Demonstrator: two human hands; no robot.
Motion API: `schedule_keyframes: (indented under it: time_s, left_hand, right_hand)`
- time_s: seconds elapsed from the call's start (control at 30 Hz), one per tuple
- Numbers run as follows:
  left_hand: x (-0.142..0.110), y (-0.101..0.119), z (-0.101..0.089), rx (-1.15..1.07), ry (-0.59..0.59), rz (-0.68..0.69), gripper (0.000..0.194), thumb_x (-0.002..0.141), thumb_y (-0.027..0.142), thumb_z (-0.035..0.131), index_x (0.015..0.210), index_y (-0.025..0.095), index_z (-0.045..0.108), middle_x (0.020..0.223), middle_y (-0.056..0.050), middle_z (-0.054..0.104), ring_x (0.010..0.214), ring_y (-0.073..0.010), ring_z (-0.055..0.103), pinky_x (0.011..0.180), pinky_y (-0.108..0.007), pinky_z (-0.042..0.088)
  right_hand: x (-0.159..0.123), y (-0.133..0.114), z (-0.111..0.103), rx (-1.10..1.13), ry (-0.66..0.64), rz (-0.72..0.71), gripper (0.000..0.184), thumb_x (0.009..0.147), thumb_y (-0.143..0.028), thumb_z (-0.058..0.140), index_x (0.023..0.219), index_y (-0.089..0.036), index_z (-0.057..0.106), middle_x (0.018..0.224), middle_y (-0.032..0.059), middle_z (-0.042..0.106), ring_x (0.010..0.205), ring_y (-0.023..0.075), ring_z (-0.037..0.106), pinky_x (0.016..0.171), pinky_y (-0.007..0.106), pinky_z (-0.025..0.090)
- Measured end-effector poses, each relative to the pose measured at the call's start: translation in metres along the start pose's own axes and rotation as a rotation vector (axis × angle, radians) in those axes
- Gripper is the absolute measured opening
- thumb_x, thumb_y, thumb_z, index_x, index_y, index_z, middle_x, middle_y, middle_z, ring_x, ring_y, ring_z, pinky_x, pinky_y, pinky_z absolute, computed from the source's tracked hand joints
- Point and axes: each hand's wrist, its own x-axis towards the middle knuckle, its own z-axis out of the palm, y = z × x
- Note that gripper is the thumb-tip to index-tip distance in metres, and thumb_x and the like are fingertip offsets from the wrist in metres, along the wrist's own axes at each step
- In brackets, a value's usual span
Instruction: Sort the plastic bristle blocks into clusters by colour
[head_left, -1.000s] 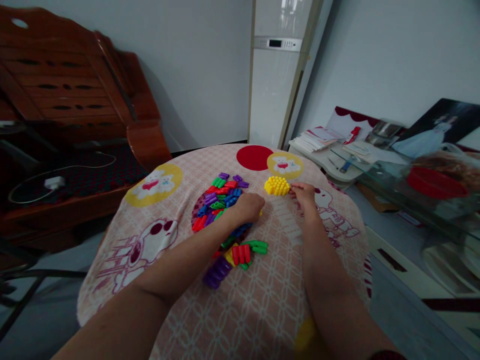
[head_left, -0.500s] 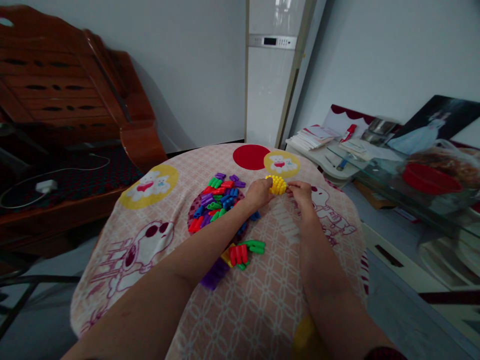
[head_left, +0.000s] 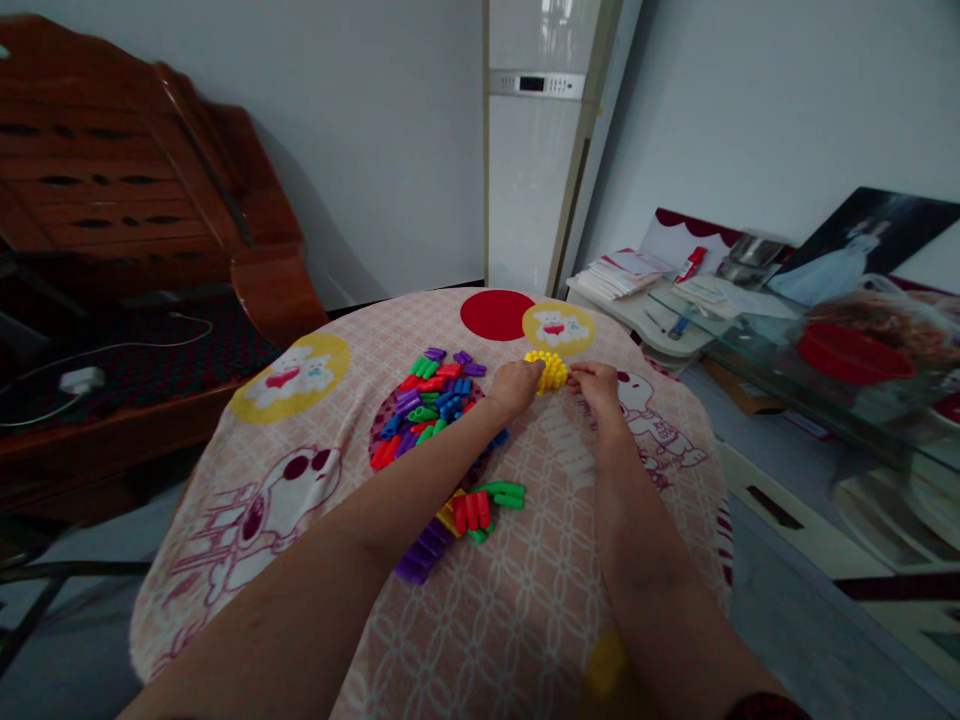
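A bumpy cluster of yellow plastic building blocks (head_left: 551, 370) is between my two hands above the far part of the table. My left hand (head_left: 517, 388) is closed, its thumb and fingers pressed on the cluster's left side; its fingertips are partly hidden. From the right, my right hand (head_left: 595, 386) pinches at the cluster's other edge, and I cannot see how deep its grip goes. Left of my left hand lies a pile of red, green, blue and purple tube-shaped building blocks (head_left: 420, 408). Nearer to me, beside my left forearm, rest joined red blocks (head_left: 472, 511), green blocks (head_left: 505, 494) and purple blocks (head_left: 424, 550).
A patterned cloth (head_left: 517, 600) covers the round table. To the right, a glass-topped cabinet (head_left: 757, 350) holds papers (head_left: 622, 273), a red bowl (head_left: 851, 352) and a framed picture. A wooden bench (head_left: 127, 220) stands left, a tall white appliance (head_left: 529, 185) behind.
My left hand has moved from the block pile rightward and away from me to the yellow cluster, taking hold of its left side. My right hand has stayed at the cluster's right edge.
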Motion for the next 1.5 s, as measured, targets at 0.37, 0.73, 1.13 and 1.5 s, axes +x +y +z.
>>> schedule_keyframes:
  time_s: [0.37,0.73,1.13,1.5]
  left_hand:
    - [-0.047,-0.038,-0.067,-0.346,0.072,0.190,0.009,0.075,0.016,0.068,0.083,0.016,0.071,0.071,-0.002,0.070,0.066,-0.0142,0.064,0.068,-0.025,0.046]
    - [-0.194,-0.037,-0.047,0.004,-0.357,0.239,0.037,0.078,0.018,0.063,0.115,0.021,0.063,0.120,-0.008,0.066,0.097,-0.0219,0.066,0.074,-0.027,0.048]
    - [-0.131,-0.063,-0.065,-0.222,0.057,0.135,0.017,0.081,0.019,0.059,0.094,0.018,0.070,0.089,-0.005,0.072,0.080,-0.0173,0.065,0.073,-0.027,0.047]
    - [-0.057,-0.032,-0.023,-0.919,0.160,-0.071,0.008,0.075,0.017,0.067,0.082,0.015,0.063,0.066,-0.002,0.072,0.057,-0.0137,0.067,0.052,-0.020,0.049]
  right_hand:
    - [0.003,0.003,-0.001,-0.007,-0.018,0.005,0.019,0.071,-0.007,0.057,0.082,-0.013,0.071,0.057,-0.0004,0.066,0.052,0.0126,0.064,0.051,0.021,0.053]
    - [-0.002,0.002,-0.001,0.014,-0.008,-0.012,0.021,0.068,-0.008,0.057,0.083,-0.013,0.071,0.053,-0.0023,0.064,0.050,0.0123,0.062,0.050,0.020,0.052]
    - [-0.008,-0.008,-0.001,0.051,0.082,-0.041,0.007,0.069,-0.019,0.059,0.071,-0.016,0.065,0.051,-0.0021,0.062,0.040,0.0107,0.055,0.037,0.019,0.041]
    - [-0.038,-0.059,-0.012,0.145,-0.668,-0.153,0.039,0.066,-0.049,0.078,0.079,-0.013,0.073,0.064,0.0046,0.070,0.053,0.0138,0.063,0.043,0.020,0.046]
